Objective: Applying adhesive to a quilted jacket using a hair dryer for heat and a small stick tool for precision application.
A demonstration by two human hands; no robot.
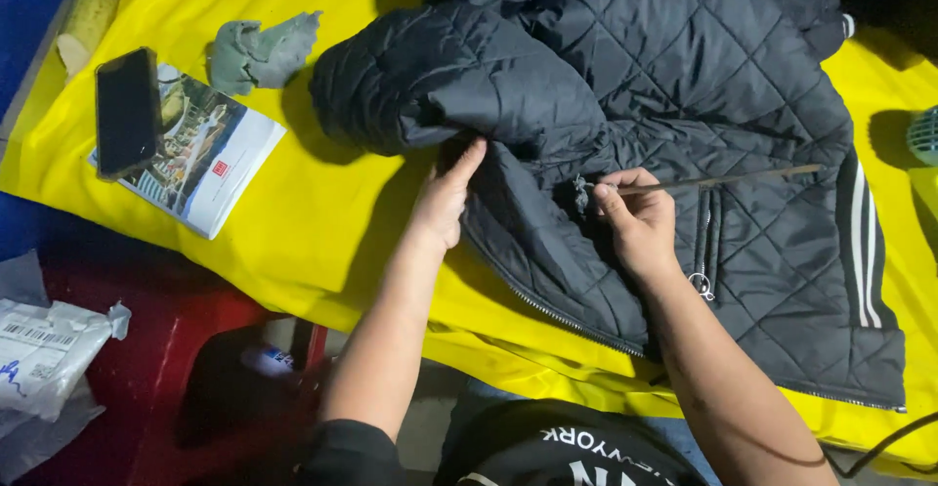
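Note:
A dark quilted jacket (684, 85) lies spread on a yellow cloth-covered table (332, 222), its zipper edge toward me and white stripes on its right side. My left hand (445, 198) presses flat on the jacket fabric below the folded sleeve. To its right, my right hand (635, 217) pinches a long thin metal tool (728, 180), which lies across the jacket and points right. A small frayed bit of fabric (580, 193) sticks up by my right fingertips.
A black phone (127, 110) rests on a printed booklet (210, 159) at the left. A crumpled grey-green cloth (259, 51) lies behind them. A red stool (176, 349) and white plastic bags (44, 359) sit below the table. A small fan (923, 134) peeks in at the right edge.

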